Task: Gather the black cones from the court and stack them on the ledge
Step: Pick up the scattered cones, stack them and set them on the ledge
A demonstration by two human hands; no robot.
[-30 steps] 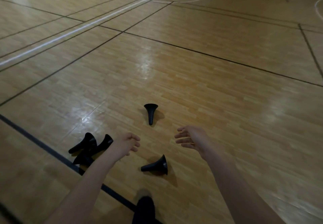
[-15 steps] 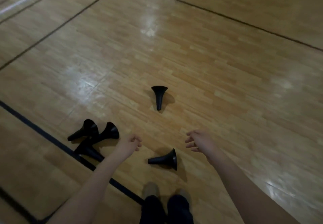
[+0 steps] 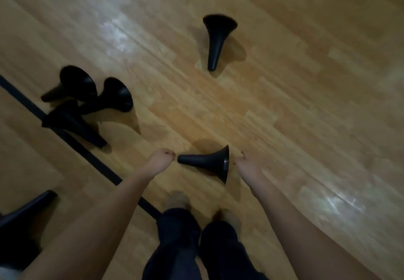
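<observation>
Left hand: our left hand (image 3: 162, 159) has its fingers curled in and grips nothing; it hangs just beside the narrow tip of the nearest cone (image 3: 205, 163).
Right hand: our right hand (image 3: 248, 165) sits just beside that cone's flared base. Its fingers point away from us, so we cannot tell how they lie, and we see no hold on the cone.
Nearest cone: it lies on its side on the court floor (image 3: 306, 105), between our hands and just ahead of our shoes (image 3: 177, 199).
Why so: we judge that the hands bracket it to lift it by both ends.
Heap: three black cones (image 3: 115, 96) lie tipped and touching, across the black court line (image 3: 98, 164), well left of our hands.
Far cone: one more (image 3: 217, 39) lies alone, tip toward us, beyond the nearest.
Near-left cone: another (image 3: 26, 212) lies on our side of the line, partly cut off.
Ledge: not in view.
Progress: gathering looks barely begun, with every cone we can see on the floor.
</observation>
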